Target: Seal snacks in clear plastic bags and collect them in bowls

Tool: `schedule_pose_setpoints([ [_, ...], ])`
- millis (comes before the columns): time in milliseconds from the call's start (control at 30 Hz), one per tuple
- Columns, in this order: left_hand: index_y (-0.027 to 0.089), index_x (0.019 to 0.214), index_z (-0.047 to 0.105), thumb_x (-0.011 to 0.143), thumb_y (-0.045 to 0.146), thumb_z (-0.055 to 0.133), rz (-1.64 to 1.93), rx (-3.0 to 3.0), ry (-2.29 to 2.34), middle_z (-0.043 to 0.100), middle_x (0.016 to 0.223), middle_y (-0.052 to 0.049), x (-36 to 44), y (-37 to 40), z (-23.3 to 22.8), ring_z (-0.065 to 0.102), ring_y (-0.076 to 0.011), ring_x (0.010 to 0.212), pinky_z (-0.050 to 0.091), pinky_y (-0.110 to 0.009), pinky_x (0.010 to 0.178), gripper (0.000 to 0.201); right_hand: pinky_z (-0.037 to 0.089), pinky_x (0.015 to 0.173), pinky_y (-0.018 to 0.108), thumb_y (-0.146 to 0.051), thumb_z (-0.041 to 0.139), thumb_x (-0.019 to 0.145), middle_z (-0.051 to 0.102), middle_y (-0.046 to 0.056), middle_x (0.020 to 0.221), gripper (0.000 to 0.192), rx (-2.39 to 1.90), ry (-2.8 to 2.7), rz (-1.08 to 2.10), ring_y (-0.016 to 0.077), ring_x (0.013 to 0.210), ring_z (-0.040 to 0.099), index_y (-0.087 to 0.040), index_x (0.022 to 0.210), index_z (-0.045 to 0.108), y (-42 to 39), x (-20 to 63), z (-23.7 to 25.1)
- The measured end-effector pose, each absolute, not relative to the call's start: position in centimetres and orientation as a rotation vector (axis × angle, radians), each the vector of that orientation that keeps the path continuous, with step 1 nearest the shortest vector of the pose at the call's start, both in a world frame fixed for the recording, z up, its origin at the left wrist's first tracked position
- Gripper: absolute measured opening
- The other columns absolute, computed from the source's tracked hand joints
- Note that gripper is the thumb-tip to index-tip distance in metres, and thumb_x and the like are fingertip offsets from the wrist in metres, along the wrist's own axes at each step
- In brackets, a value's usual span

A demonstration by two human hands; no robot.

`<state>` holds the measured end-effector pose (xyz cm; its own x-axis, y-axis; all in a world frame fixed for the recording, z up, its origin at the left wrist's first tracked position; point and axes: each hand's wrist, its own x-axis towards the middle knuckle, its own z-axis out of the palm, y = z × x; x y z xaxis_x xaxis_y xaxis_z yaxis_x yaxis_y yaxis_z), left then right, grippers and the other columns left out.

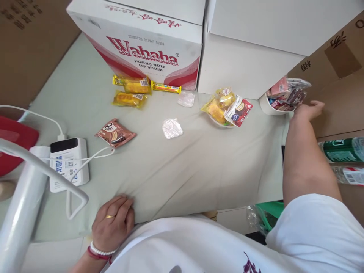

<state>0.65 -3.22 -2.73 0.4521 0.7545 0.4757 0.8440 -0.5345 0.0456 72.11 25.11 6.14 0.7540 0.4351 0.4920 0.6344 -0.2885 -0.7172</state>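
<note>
My left hand (pixel 113 222), wearing a ring, rests on the near table edge with its fingers curled together and nothing visible in them. At the far right my right hand (pixel 308 110) is beside a white tub (pixel 274 108) full of wrapped snacks. It meets a dark snack packet (pixel 297 96) on top of the tub; one outer finger stretches away to the right. The other fingertips are hidden, so whether they grip the packet is unclear. Left of the tub, a small bowl (pixel 220 123) holds yellow-wrapped cakes (pixel 226 97) and a red-and-white packet (pixel 240 110).
Yellow snack packs (pixel 129 99) lie before a Wahaba water carton (pixel 148 53). Nearer are a brown snack packet (pixel 116 132) and crumpled clear wrappers (pixel 172 128). A power bank (pixel 69 165) with a white cable and a plastic roll (pixel 24 208) occupy the left. Bottles (pixel 342 149) are at right.
</note>
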Motion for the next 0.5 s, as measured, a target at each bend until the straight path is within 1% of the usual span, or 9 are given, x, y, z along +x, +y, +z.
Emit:
schedule_pose_setpoints([
  [33,0.021,0.102,0.065,0.076,0.008,0.065,-0.663,-2.501,-1.390,0.072,0.094,-0.010,0.6,-3.2,-2.7,0.071,-0.0290,0.092,0.057,-0.041,0.083,0.029,0.040,0.090,0.041,0.002,0.050,0.091,0.059,0.016,0.112,0.024,-1.979,-0.764,-0.257,0.0158,0.090,0.055,-0.022,0.091,0.050,25.1,72.1,6.3],
  [100,0.021,0.102,0.065,0.076,0.007,0.065,-0.651,-2.501,-1.379,0.071,0.093,-0.009,0.6,-3.1,-2.7,0.071,-0.0287,0.091,0.057,-0.041,0.082,0.029,0.038,0.094,0.039,-0.009,0.046,0.100,0.062,0.019,0.114,0.011,-2.117,-0.766,-0.267,0.0167,0.098,0.057,-0.017,0.103,0.053,25.0,71.2,6.5],
  [133,0.021,0.101,0.065,0.076,0.007,0.065,-0.647,-2.505,-1.373,0.071,0.093,-0.009,0.5,-3.1,-2.7,0.071,-0.0287,0.090,0.057,-0.041,0.082,0.029,0.037,0.096,0.040,-0.015,0.047,0.102,0.062,0.021,0.118,0.012,-2.202,-0.830,-0.265,0.0181,0.105,0.058,-0.012,0.111,0.054,25.0,70.5,6.6],
  [167,0.021,0.101,0.065,0.075,0.007,0.065,-0.645,-2.513,-1.369,0.072,0.093,-0.009,0.5,-3.0,-2.7,0.071,-0.0287,0.090,0.057,-0.041,0.082,0.029,0.035,0.099,0.041,-0.020,0.050,0.103,0.061,0.025,0.124,0.021,-2.290,-0.918,-0.256,0.0201,0.114,0.057,-0.007,0.120,0.053,25.0,69.7,6.7],
  [233,0.021,0.101,0.065,0.075,0.007,0.065,-0.655,-2.523,-1.363,0.072,0.093,-0.009,0.4,-3.0,-2.8,0.072,-0.0286,0.090,0.058,-0.041,0.081,0.029,0.031,0.103,0.045,-0.024,0.058,0.101,0.051,0.032,0.139,0.047,-2.444,-1.072,-0.234,0.0245,0.130,0.049,0.001,0.138,0.045,24.9,68.1,6.6],
  [300,0.023,0.101,0.066,0.075,0.008,0.065,-0.669,-2.523,-1.376,0.072,0.093,-0.008,0.4,-3.1,-2.8,0.072,-0.0279,0.090,0.058,-0.041,0.081,0.030,0.030,0.105,0.046,-0.021,0.060,0.099,0.039,0.036,0.150,0.064,-2.545,-1.131,-0.210,0.0265,0.140,0.040,0.003,0.152,0.033,24.8,67.1,6.4],
  [367,0.024,0.102,0.066,0.075,0.008,0.064,-0.675,-2.511,-1.404,0.072,0.094,-0.007,0.4,-3.1,-2.9,0.073,-0.0275,0.090,0.059,-0.041,0.081,0.031,0.031,0.102,0.048,-0.019,0.058,0.100,0.033,0.036,0.153,0.070,-2.597,-1.116,-0.177,0.0268,0.144,0.036,0.000,0.159,0.026,24.8,66.9,6.4],
  [500,0.023,0.103,0.066,0.076,0.008,0.065,-0.660,-2.504,-1.418,0.073,0.094,-0.008,0.5,-3.2,-2.8,0.073,-0.0283,0.091,0.059,-0.041,0.081,0.031,0.035,0.098,0.051,-0.018,0.059,0.098,0.028,0.038,0.155,0.075,-2.650,-1.016,-0.104,0.0260,0.146,0.034,-0.008,0.163,0.023,26.0,67.6,6.7],
])
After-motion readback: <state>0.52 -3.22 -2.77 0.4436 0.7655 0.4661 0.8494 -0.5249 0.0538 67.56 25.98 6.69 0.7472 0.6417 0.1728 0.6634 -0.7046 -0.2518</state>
